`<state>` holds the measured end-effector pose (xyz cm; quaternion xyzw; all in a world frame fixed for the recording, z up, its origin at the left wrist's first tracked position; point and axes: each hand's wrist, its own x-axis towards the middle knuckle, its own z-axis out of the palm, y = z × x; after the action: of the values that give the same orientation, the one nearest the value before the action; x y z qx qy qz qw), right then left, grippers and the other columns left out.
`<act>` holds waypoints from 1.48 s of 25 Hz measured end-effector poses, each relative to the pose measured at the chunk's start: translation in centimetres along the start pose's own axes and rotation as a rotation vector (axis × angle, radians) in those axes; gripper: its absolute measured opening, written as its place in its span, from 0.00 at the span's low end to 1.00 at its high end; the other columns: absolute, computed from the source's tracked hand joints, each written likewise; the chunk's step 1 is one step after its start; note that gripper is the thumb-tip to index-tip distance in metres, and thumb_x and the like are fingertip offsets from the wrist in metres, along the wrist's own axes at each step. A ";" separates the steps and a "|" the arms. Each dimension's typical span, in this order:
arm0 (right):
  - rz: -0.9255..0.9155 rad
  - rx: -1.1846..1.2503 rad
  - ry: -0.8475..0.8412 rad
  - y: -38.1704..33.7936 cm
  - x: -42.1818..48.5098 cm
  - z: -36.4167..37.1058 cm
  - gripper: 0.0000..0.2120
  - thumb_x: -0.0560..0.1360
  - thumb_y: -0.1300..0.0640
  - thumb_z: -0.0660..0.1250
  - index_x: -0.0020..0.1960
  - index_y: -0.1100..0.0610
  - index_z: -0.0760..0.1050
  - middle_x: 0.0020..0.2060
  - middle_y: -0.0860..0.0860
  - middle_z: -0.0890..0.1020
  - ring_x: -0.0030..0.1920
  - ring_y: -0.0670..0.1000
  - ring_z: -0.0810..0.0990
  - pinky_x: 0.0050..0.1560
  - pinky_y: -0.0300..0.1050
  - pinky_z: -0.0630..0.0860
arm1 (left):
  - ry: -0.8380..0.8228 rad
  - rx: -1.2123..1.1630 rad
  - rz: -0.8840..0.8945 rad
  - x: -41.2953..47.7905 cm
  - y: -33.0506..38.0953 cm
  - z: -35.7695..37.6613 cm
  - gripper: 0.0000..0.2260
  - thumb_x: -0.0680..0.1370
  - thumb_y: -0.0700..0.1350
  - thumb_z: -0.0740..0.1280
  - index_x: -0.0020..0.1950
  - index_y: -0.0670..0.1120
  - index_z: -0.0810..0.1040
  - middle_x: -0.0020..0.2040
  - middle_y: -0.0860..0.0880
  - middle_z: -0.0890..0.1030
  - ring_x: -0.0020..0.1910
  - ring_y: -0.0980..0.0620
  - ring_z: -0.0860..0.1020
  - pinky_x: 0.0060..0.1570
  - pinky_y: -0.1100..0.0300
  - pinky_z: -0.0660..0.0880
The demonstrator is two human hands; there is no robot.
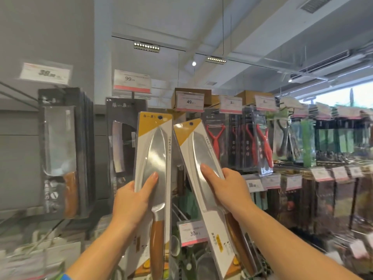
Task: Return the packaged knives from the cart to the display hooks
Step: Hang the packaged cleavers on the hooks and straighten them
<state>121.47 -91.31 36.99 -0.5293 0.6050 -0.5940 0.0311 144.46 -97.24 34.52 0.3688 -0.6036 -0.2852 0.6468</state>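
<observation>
I hold two packaged knives up in front of the display wall. My left hand (133,196) grips one white-and-yellow knife pack (153,150), upright, its hang hole near the top. My right hand (224,184) grips a second, similar knife pack (198,150), tilted with its top leaning left. Each pack shows a steel blade and a wooden handle. Their top corners almost meet below the 49 price tag (189,102). The hook behind them is hidden. The cart is out of view.
Dark boxed cleavers (60,150) hang at left, and another dark knife pack (121,142) hangs under the 99 tag (132,81). Red peelers (217,138) and other packaged utensils fill hooks to the right. A 30 tag (192,233) sits on a lower bare hook.
</observation>
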 end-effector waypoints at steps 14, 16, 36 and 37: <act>0.061 -0.062 0.001 -0.4 3.7 2.4 0.30 0.70 0.24 0.65 0.42 0.52 0.80 0.37 0.48 0.84 0.38 0.51 0.84 0.36 0.46 0.75 | -0.053 0.063 -0.052 3.7 -2.1 -1.2 0.22 0.71 0.68 0.69 0.44 0.49 0.85 0.36 0.54 0.86 0.37 0.55 0.84 0.35 0.59 0.79; 0.077 0.014 -0.006 -0.4 4.7 2.0 0.29 0.70 0.26 0.66 0.44 0.52 0.81 0.38 0.49 0.85 0.38 0.51 0.84 0.35 0.45 0.77 | -0.042 0.069 -0.046 3.9 -1.9 -0.6 0.17 0.72 0.66 0.69 0.43 0.53 0.84 0.35 0.57 0.85 0.38 0.57 0.84 0.35 0.63 0.77; -0.307 0.068 0.134 -2.2 16.8 -3.8 0.30 0.69 0.22 0.62 0.41 0.49 0.79 0.34 0.43 0.82 0.33 0.43 0.81 0.30 0.39 0.70 | 0.082 0.297 0.127 8.8 2.4 8.4 0.26 0.70 0.72 0.67 0.43 0.49 0.83 0.38 0.52 0.86 0.39 0.52 0.85 0.45 0.47 0.83; -0.304 0.081 0.130 -2.1 16.9 -3.7 0.30 0.69 0.22 0.62 0.41 0.50 0.79 0.34 0.43 0.83 0.33 0.43 0.81 0.30 0.39 0.70 | 0.077 0.297 0.118 8.8 2.2 8.4 0.24 0.71 0.70 0.68 0.43 0.49 0.83 0.38 0.52 0.86 0.39 0.52 0.85 0.45 0.46 0.83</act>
<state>112.93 -99.66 49.63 -0.5735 0.4944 -0.6487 -0.0768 136.88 -104.28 41.32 0.4348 -0.6344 -0.1400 0.6236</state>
